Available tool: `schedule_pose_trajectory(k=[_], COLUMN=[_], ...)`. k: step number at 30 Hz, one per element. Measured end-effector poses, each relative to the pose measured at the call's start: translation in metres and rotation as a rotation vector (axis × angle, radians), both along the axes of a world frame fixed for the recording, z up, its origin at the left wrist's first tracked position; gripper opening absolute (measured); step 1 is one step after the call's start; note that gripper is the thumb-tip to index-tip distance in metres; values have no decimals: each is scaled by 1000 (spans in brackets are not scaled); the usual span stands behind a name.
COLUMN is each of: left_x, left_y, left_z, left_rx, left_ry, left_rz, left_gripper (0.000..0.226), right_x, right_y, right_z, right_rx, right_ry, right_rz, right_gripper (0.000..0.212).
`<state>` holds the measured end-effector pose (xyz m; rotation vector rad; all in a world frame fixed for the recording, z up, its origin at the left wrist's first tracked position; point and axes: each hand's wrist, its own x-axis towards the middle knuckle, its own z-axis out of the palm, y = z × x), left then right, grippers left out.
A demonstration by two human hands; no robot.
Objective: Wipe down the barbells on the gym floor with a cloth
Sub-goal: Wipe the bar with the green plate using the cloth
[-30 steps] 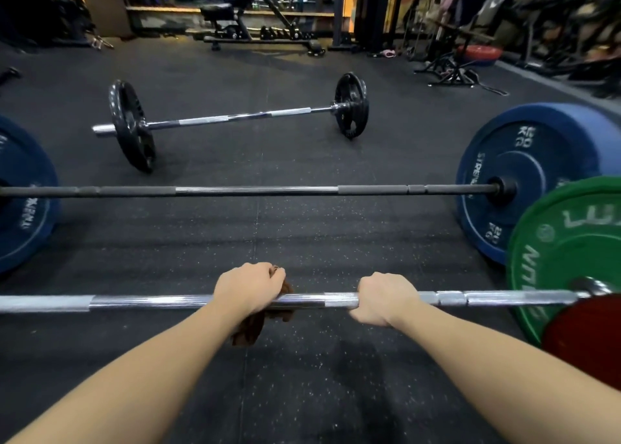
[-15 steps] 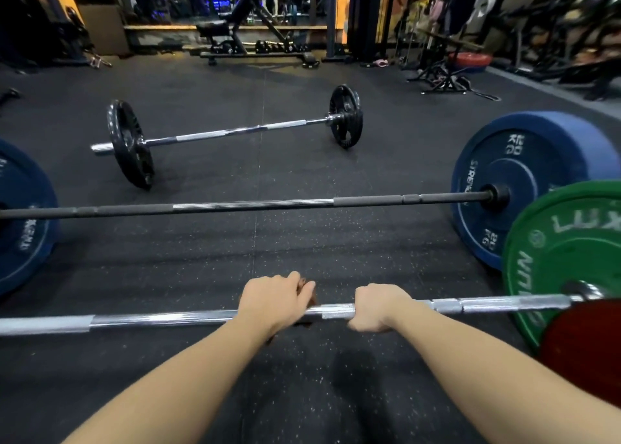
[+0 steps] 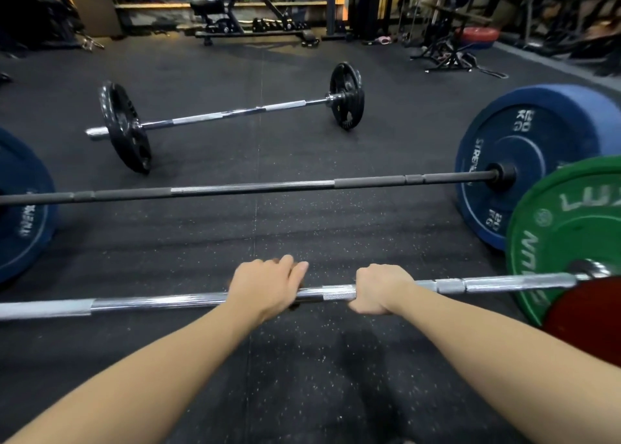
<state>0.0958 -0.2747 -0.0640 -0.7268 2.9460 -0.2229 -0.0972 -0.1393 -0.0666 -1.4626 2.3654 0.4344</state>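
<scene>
The nearest barbell is a chrome bar (image 3: 161,300) lying across the floor in front of me, with a green plate (image 3: 564,228) and a red plate (image 3: 588,322) at its right end. My left hand (image 3: 265,284) lies over the bar's middle with its fingers wrapped over a dark brown cloth (image 3: 296,304). Only a sliver of the cloth shows under the hand. My right hand (image 3: 381,287) grips the bare bar a short way to the right.
A black bar (image 3: 252,188) with blue plates (image 3: 524,154) lies parallel just beyond. Further back lies a chrome barbell (image 3: 228,114) with black plates. A bench (image 3: 235,13) and racks line the far wall. The floor is black speckled rubber (image 3: 302,376).
My left hand has slid right along the chrome bar toward my right hand. The cloth that hung below the hand is now almost hidden. My right hand kept its grip.
</scene>
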Motion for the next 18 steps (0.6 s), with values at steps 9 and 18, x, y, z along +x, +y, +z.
schedule_pose_trajectory(k=[9,18], left_x=[-39,21], left_y=[35,-20], left_z=[4,-7], left_rx=[107,2], left_ry=[133,60], left_rz=[-67,132], left_gripper=[24,29], right_x=[-3,-59], right_y=[6,53], right_z=[-7,3], right_rx=[-96,-20], right_ry=[20,-39], right_rz=[38,-75], right_gripper=[34,52])
